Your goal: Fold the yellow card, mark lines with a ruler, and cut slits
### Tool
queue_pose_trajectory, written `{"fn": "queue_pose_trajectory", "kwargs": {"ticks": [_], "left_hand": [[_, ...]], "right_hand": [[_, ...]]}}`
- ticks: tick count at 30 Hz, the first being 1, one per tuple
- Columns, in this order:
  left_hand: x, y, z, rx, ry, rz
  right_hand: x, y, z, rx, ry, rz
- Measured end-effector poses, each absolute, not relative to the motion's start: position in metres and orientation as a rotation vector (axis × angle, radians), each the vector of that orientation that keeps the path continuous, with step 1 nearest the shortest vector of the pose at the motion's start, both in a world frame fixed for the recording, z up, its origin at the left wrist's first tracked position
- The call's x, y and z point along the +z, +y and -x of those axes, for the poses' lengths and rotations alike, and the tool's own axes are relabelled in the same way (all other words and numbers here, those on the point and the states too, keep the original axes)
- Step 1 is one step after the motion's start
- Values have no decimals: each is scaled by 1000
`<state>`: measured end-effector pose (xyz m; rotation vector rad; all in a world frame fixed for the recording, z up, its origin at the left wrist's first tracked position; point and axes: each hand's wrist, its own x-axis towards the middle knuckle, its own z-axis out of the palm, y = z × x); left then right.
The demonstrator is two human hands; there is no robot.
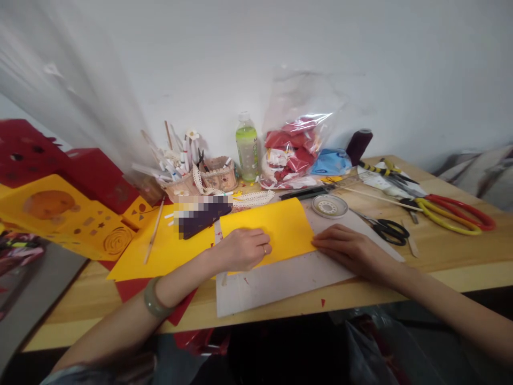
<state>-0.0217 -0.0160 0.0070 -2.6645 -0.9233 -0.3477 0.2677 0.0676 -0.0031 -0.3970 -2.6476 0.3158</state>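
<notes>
yellow sheet (285, 222), left hand (245, 250) curled on top, right hand (349, 248) straight-fingered at its edge, cannot tell if either grips

Plain yellow paper (278, 222), lying askew

— Under the left hand (244, 250), cloth or paper?
— Paper, by the look of the yellow sheet (276, 219): smooth, matt.
— And just beyond the right hand (352, 248)?
— Metallic sheen on the round disc (329, 205); black plastic on the scissors handles (389, 231), off to that hand's right.
— Farther, past both hands?
— Clear, glossy, crinkled plastic in the bag (296, 139); openwork fabric in the lace trim (252, 199), nearer the left hand.
— Below the right forearm?
— Smooth, grained wood across the tabletop (441, 256).
</notes>
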Motion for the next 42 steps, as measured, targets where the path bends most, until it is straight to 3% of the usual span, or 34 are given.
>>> {"fn": "queue_pose_trajectory", "kwargs": {"ticks": [11, 20, 42], "left_hand": [[3, -9, 23, -238, -880, 2860], [7, -10, 22, -87, -955, 2918], [9, -13, 19, -153, -1015, 2912]], "right_hand": [[0, 63, -263, 302, -2580, 497], [-1, 59, -271, 218, -2686, 314], [0, 64, -274, 206, -2656, 407]]}}
